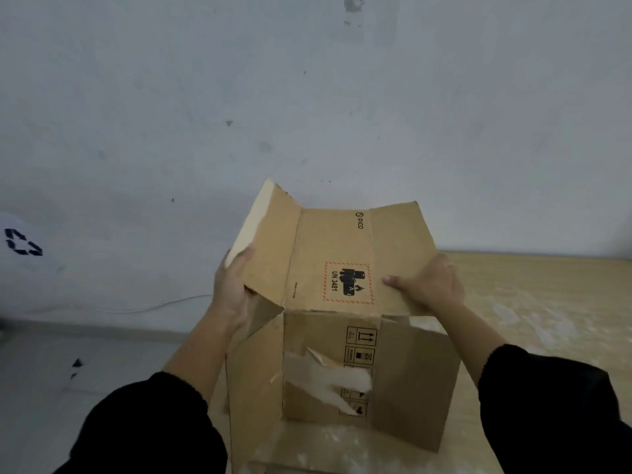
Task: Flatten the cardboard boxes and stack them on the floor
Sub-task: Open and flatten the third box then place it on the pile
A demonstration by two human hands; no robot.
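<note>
A brown cardboard box (342, 254) with a red-bordered UN 3481 label and torn white patches is held up in front of me, partly unfolded, its panels spreading. My left hand (234, 285) grips its left flap by the edge. My right hand (429, 285) holds the right flap, thumb on the printed face. The lower panels hang down between my black sleeves, over a pale wooden surface (533, 302).
A stained grey-white wall (307, 97) rises close behind the box. A white bag with a black recycling mark (24, 242) sits at the far left. A thin white cable (154, 306) runs along the wall's foot above grey floor (51, 371).
</note>
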